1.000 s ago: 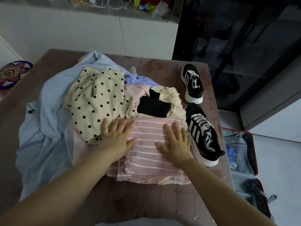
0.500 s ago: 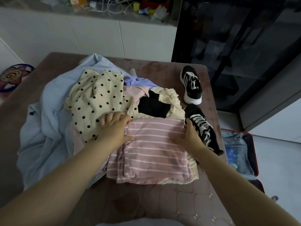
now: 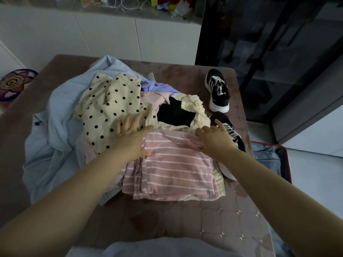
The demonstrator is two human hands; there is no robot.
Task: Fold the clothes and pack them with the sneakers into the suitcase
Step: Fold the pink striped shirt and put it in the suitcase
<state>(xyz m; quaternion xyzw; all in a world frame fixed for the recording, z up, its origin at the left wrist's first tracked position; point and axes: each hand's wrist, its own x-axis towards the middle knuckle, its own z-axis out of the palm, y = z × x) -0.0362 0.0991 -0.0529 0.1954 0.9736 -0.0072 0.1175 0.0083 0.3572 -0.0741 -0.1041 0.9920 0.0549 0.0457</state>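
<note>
Fingers (image 3: 199, 131) of the right hand (image 3: 216, 140) curl down and pinch the far edge of the pink striped top (image 3: 176, 164). The left hand (image 3: 132, 137) sits at the top's far left corner. Its thumb lies on the pink cloth and its other fingers are spread out flat on the spotty cream top (image 3: 109, 106). I cannot tell if that hand is gripping the cloth or only pressing on it.

The pink striped top is folded into a neat block on the table (image 3: 204, 223), right in front of the person. Its long side runs left to right, between the two hands. Both hands are at its far edge, so I think the next move is to pull that edge back toward the body for one more fold, or to lift the block.

One sneaker (image 3: 233, 138) lies just past the right hand, partly under it. The other sneaker (image 3: 218, 89) is farther back. A heap of unfolded clothes sits behind the pink top, on a big blue shirt (image 3: 55, 127). The open suitcase (image 3: 269, 160) is on the floor to the right, so the right hand is nearer to it.
</note>
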